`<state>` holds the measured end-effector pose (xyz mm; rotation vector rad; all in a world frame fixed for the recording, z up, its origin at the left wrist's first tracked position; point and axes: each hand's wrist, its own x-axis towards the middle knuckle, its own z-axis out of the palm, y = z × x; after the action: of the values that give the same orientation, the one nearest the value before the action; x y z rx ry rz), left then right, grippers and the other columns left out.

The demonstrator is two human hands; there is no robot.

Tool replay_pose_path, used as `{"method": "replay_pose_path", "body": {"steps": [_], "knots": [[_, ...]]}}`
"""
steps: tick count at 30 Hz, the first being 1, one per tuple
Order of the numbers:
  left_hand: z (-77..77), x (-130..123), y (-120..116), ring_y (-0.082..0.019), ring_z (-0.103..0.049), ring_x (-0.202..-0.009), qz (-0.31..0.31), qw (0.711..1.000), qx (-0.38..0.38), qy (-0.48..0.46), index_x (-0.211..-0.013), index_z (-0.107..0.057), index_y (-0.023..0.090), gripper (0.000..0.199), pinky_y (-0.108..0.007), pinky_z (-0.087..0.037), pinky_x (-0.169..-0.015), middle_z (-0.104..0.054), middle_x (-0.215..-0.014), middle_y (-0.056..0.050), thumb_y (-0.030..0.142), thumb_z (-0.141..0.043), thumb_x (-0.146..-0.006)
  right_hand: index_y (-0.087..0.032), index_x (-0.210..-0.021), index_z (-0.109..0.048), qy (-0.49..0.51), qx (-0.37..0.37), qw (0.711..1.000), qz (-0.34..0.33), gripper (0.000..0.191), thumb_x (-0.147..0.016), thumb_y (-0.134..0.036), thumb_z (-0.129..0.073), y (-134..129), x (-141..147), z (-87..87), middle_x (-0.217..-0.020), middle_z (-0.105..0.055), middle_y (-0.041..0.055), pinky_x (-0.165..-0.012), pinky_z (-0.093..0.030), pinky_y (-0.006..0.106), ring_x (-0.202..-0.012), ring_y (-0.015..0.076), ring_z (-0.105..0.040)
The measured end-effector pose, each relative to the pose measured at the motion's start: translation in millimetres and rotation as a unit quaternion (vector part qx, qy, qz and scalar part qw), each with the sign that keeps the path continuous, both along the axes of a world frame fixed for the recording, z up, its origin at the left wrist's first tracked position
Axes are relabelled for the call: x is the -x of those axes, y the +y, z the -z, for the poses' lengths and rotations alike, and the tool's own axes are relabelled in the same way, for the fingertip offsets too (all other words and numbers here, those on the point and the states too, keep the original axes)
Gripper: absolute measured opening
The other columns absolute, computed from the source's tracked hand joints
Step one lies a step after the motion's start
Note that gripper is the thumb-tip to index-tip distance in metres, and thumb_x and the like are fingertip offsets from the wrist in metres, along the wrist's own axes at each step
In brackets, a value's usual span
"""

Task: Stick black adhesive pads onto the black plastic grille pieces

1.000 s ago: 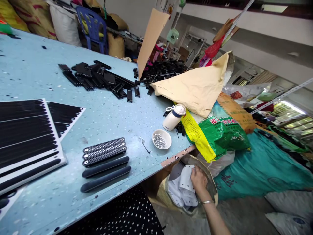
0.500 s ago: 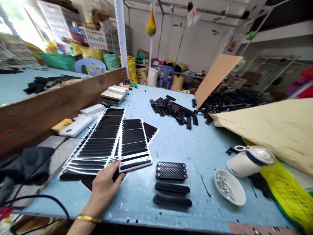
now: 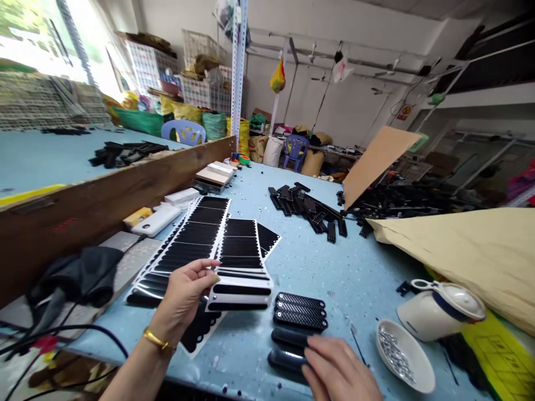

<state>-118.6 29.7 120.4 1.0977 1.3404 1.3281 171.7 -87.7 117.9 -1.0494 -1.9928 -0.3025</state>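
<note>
With thumb and forefinger closed together, my left hand (image 3: pixel 184 295) pinches the left edge of a white-backed sheet of black stickers (image 3: pixel 240 292). The sheet's near end is raised and bent over other sticker sheets (image 3: pixel 188 234). My right hand (image 3: pixel 340 365) lies at the right end of two smooth black bars, its fingers around the end of the nearer black bar (image 3: pixel 286 359). The farther black bar (image 3: pixel 288 337) is partly covered by the fingertips. Just beyond lie several black bars with a carbon-weave pattern (image 3: pixel 300 311), side by side, with silver dots at their ends.
On the right stand a white bowl of small silver parts (image 3: pixel 403 356) and a lidded white mug (image 3: pixel 441 309). A thin tool (image 3: pixel 358 345) lies beside the bowl. Black pieces (image 3: pixel 307 206) are heaped farther back. A wooden board (image 3: pixel 117 181) edges the table's left.
My right hand has come in from below onto the black bars. My left hand has risen, lifting the sticker sheet's near end. The view has shifted, so the scene sits lower and farther right.
</note>
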Motion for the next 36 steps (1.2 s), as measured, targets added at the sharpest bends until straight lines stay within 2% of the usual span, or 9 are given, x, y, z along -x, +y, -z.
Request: {"method": "replay_pose_path", "body": {"steps": [2, 5, 9, 12, 17, 20, 24, 27, 36], "knots": [[-8.7, 10, -11, -0.007, -0.044, -0.043, 0.003, 0.999, 0.015, -0.046, -0.094, -0.068, 0.011, 0.042, -0.018, -0.032, -0.043, -0.053, -0.052, 0.007, 0.028, -0.078, -0.057, -0.018, -0.103, -0.068, 0.043, -0.010, 0.998, -0.049, 0.022, -0.086, -0.010, -0.058, 21, 29, -18.9, -0.096, -0.073, 0.0108, -0.077, -0.058, 0.038, -0.092, 0.0260, -0.069], [-6.2, 20, -33, -0.005, -0.042, -0.042, 0.001, 0.993, 0.054, -0.106, -0.093, -0.068, 0.011, 0.042, -0.016, -0.030, -0.041, -0.054, -0.051, 0.007, 0.023, -0.081, -0.055, -0.016, -0.108, -0.065, 0.076, 0.046, 0.989, -0.116, 0.027, -0.086, -0.006, -0.054, 42, 71, -30.2, -0.097, -0.071, 0.0110, -0.083, -0.057, 0.042, -0.093, 0.0256, -0.067], [11.6, 25, -65, -0.004, -0.042, -0.040, -0.017, 0.982, 0.109, -0.151, -0.091, -0.068, 0.011, 0.041, -0.015, -0.031, -0.040, -0.054, -0.050, 0.008, 0.021, -0.084, -0.055, -0.018, -0.112, -0.063, 0.038, 0.199, 0.966, -0.159, 0.031, -0.082, -0.023, -0.066, 40, 114, 3.0, -0.106, -0.069, 0.0121, -0.087, -0.054, 0.047, -0.098, 0.0292, -0.064], [20.5, 27, -84, -0.009, -0.057, -0.050, -0.032, 0.967, 0.149, -0.205, -0.099, -0.066, 0.012, 0.045, -0.019, -0.044, -0.049, -0.063, -0.058, 0.004, 0.024, -0.085, -0.060, -0.019, -0.119, -0.059, -0.035, 0.276, 0.949, -0.151, 0.043, -0.079, -0.026, -0.070, 28, 132, 37.4, -0.114, -0.066, 0.0125, -0.088, -0.052, 0.050, -0.101, 0.0313, -0.063], [24.7, 25, -115, -0.022, -0.071, -0.078, -0.050, 0.946, 0.187, -0.261, -0.120, -0.059, 0.013, 0.057, -0.031, -0.056, -0.070, -0.074, -0.086, -0.008, 0.031, -0.082, -0.070, -0.016, -0.133, -0.048, -0.065, 0.299, 0.947, -0.096, 0.044, -0.090, -0.019, -0.054, 19, 136, 61.7, -0.123, -0.063, 0.0153, -0.093, -0.047, 0.059, -0.113, 0.0349, -0.058], [27.7, 21, -129, -0.026, -0.072, -0.088, -0.009, 0.943, 0.208, -0.259, -0.112, -0.064, 0.013, 0.049, -0.030, -0.056, -0.069, -0.075, -0.093, -0.011, 0.031, -0.083, -0.071, -0.014, -0.135, -0.046, -0.076, 0.289, 0.949, -0.105, 0.044, -0.091, -0.020, -0.051, 17, 132, 62.3, -0.127, -0.062, 0.0171, -0.095, -0.046, 0.061, -0.119, 0.0370, -0.055], [33.3, 16, -136, -0.015, -0.069, -0.066, 0.045, 0.956, 0.194, -0.217, -0.086, -0.071, 0.011, 0.026, -0.018, -0.047, -0.052, -0.073, -0.077, -0.008, 0.033, -0.079, -0.075, -0.015, -0.135, -0.047, -0.087, 0.290, 0.945, -0.120, 0.045, -0.091, -0.024, -0.052, 12, 123, 59.7, -0.132, -0.059, 0.0166, -0.099, -0.045, 0.059, -0.125, 0.0370, -0.051], [37.2, 14, -137, -0.009, -0.059, -0.047, 0.054, 0.958, 0.196, -0.201, -0.069, -0.068, 0.011, 0.027, -0.016, -0.040, -0.044, -0.069, -0.061, -0.005, 0.035, -0.076, -0.077, -0.015, -0.133, -0.049, -0.065, 0.279, 0.950, -0.122, 0.047, -0.089, -0.029, -0.056, 11, 119, 57.0, -0.128, -0.061, 0.0176, -0.096, -0.047, 0.058, -0.120, 0.0375, -0.055], [38.9, 7, -142, -0.013, -0.063, -0.049, 0.043, 0.961, 0.215, -0.169, -0.069, -0.068, 0.011, 0.029, -0.018, -0.041, -0.042, -0.069, -0.064, -0.007, 0.038, -0.077, -0.072, -0.019, -0.112, -0.065, 0.048, 0.241, 0.956, -0.161, 0.027, -0.088, -0.016, -0.054, 10, 136, 60.9, -0.110, -0.071, 0.0098, -0.092, -0.049, 0.049, -0.109, 0.0299, -0.061]]}}
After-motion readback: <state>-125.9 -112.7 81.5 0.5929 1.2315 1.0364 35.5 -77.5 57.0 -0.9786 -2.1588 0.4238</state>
